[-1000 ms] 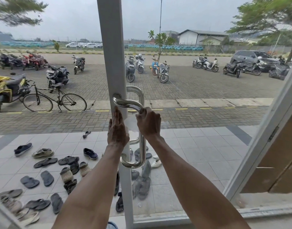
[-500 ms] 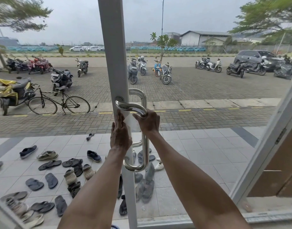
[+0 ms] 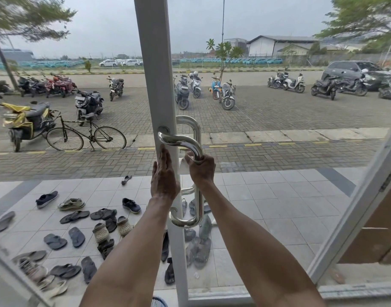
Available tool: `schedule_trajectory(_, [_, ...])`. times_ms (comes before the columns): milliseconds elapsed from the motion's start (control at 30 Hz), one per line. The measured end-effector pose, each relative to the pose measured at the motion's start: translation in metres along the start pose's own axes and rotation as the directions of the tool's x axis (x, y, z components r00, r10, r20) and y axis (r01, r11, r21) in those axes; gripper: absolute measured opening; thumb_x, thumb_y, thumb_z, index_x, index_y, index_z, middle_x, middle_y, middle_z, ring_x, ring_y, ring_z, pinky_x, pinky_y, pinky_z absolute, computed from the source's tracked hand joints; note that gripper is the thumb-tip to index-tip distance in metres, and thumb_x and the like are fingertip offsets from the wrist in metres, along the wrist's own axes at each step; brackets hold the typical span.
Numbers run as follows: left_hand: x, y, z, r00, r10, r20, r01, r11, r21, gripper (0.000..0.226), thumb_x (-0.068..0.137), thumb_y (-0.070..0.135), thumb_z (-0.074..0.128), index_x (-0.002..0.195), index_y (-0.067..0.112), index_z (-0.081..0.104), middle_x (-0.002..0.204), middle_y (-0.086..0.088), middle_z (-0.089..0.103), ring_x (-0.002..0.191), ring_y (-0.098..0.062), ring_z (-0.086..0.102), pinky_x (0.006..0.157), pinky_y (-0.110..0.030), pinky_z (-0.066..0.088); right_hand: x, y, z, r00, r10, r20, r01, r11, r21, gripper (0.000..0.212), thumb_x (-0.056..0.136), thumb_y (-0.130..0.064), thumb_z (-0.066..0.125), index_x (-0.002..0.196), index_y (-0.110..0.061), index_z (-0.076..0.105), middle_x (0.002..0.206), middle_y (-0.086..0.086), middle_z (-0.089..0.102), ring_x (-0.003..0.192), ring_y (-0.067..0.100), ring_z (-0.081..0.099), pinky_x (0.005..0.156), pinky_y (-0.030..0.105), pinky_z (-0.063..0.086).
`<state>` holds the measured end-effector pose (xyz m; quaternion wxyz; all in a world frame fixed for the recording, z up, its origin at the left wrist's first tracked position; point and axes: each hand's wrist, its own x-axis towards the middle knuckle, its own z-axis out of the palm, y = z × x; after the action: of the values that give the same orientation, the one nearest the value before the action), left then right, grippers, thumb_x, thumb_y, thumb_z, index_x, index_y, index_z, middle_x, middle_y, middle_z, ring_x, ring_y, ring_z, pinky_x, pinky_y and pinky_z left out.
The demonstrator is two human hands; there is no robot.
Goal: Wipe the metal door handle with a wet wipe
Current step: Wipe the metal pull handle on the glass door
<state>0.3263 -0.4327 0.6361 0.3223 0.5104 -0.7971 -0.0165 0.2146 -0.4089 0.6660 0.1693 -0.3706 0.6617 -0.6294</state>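
Centre frame, just under the top bend of the metal door handle [image 3: 181, 139] | right hand [image 3: 201, 168] stays clamped on the wet wipe [image 3: 183, 166] round the bar | left hand [image 3: 164, 180] flat on the door frame [image 3: 154, 63], fingers straight | I see barely any travel; lower bar likely remains.

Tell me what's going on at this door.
A person is wiping the metal door handle. The right hand grips the handle's upright bar just under its upper bend, with a white wet wipe pressed beneath the fingers. The left hand lies flat, fingers straight, against the white door frame beside the handle. The lower stretch of the bar is bare below the right hand.
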Motion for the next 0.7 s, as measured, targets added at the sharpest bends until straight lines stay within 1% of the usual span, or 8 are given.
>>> schedule_trajectory(100, [0.000,0.003,-0.001,1.000,-0.009,-0.003,0.009,1.000,-0.008,0.099,0.083,-0.001,0.061,0.156,0.003,-0.006,0.166,-0.007,-0.012,0.154,-0.020,0.005,0.125,-0.035,0.009,0.002,-0.005,-0.005,0.999,-0.013,0.041,0.013,1.000,0.005,0.021,0.080,-0.034,0.080,0.073,-0.015,0.074,0.073,0.002,0.074,0.076,0.020,0.071,0.077,0.041,0.057])
schedule_trajectory(200, [0.000,0.004,-0.002,1.000,-0.011,0.003,0.011,1.000,0.009,0.103,0.081,0.000,0.065,0.156,0.003,-0.006,0.165,-0.007,-0.013,0.154,-0.020,0.005,0.125,-0.035,0.009,0.005,-0.019,-0.006,0.991,-0.130,-0.002,0.130,0.991,-0.014,0.016,0.080,-0.035,0.079,0.084,-0.020,0.073,0.075,-0.001,0.073,0.075,0.018,0.068,0.070,0.032,0.053])
schedule_trajectory(267, [0.000,0.003,-0.001,1.000,-0.012,-0.002,0.012,1.000,0.019,0.104,0.081,0.001,0.066,0.156,0.003,-0.006,0.165,-0.006,-0.013,0.154,-0.019,0.004,0.126,-0.035,0.008,0.010,-0.026,-0.006,0.980,-0.199,-0.008,0.198,0.979,-0.050,0.023,0.076,-0.035,0.082,0.091,-0.020,0.075,0.079,0.000,0.075,0.076,0.017,0.069,0.069,0.030,0.053])
schedule_trajectory(400, [0.000,0.003,0.001,1.000,-0.011,-0.008,0.011,1.000,0.020,0.103,0.081,0.002,0.066,0.157,0.003,-0.003,0.166,-0.007,-0.009,0.153,-0.020,0.009,0.126,-0.035,0.010,0.012,-0.018,-0.003,0.970,-0.242,-0.028,0.234,0.958,-0.166,0.031,0.069,-0.037,0.087,0.084,-0.012,0.075,0.080,0.005,0.075,0.076,0.020,0.069,0.070,0.032,0.054])
schedule_trajectory(500, [0.001,0.001,0.004,1.000,-0.006,-0.011,0.007,1.000,0.019,0.103,0.079,-0.001,0.065,0.157,0.004,-0.003,0.166,-0.007,-0.008,0.153,-0.020,0.009,0.126,-0.036,0.010,0.012,-0.003,-0.001,0.970,-0.240,-0.030,0.230,0.955,-0.185,0.027,0.076,-0.035,0.083,0.081,-0.010,0.073,0.079,0.005,0.074,0.078,0.024,0.070,0.073,0.027,0.049])
schedule_trajectory(600, [0.001,0.000,0.008,1.000,-0.010,-0.025,0.010,1.000,0.019,0.103,0.077,-0.002,0.064,0.157,0.003,-0.003,0.166,-0.008,-0.007,0.153,-0.020,0.009,0.126,-0.035,0.008,0.008,0.004,0.002,0.972,-0.231,-0.035,0.223,0.962,-0.156,0.024,0.081,-0.033,0.079,0.090,-0.013,0.070,0.078,0.002,0.075,0.079,0.022,0.071,0.075,0.026,0.050])
schedule_trajectory(667, [0.001,0.000,0.010,1.000,-0.019,-0.023,0.019,1.000,0.006,0.104,0.076,-0.003,0.064,0.157,0.003,-0.002,0.166,-0.008,-0.006,0.153,-0.020,0.009,0.126,-0.035,0.008,0.003,0.014,0.002,0.975,-0.217,-0.037,0.210,0.969,-0.129,0.027,0.080,-0.034,0.080,0.089,-0.014,0.064,0.075,0.004,0.073,0.075,0.024,0.071,0.071,0.027,0.052])
schedule_trajectory(700, [0.001,0.001,0.011,0.999,-0.023,-0.023,0.023,1.000,-0.005,0.105,0.075,-0.002,0.064,0.157,0.003,-0.002,0.166,-0.007,-0.006,0.153,-0.020,0.009,0.126,-0.034,0.007,0.000,0.021,0.001,0.980,-0.196,-0.020,0.192,0.974,-0.120,0.027,0.080,-0.035,0.081,0.082,-0.017,0.061,0.071,0.006,0.071,0.071,0.025,0.070,0.067,0.030,0.054])
